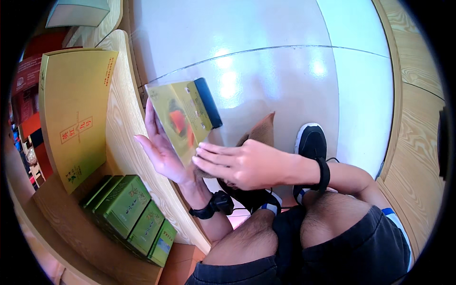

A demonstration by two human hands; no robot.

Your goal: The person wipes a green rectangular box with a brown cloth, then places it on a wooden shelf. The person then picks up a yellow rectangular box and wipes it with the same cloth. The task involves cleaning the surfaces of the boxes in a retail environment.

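A thin yellow-gold box point(178, 114) with an orange-red picture and a dark end stands tilted in front of me. My left hand point(166, 154) holds it from the left and behind, its thumb apart from the box's face. Across the near right edge of the box lie the fingers of my right hand point(237, 164). A brown cloth point(261, 130) sticks out from under that hand, and it seems gripped in the palm, which is hidden.
On the wooden shelf point(126, 95) to my left stand a large gold box point(78, 114) and several green boxes point(126, 206). Pale glossy floor tiles point(270, 71) lie ahead. A wood-grained panel point(418, 137) borders the right side. My shoe point(312, 142) is beyond my right arm.
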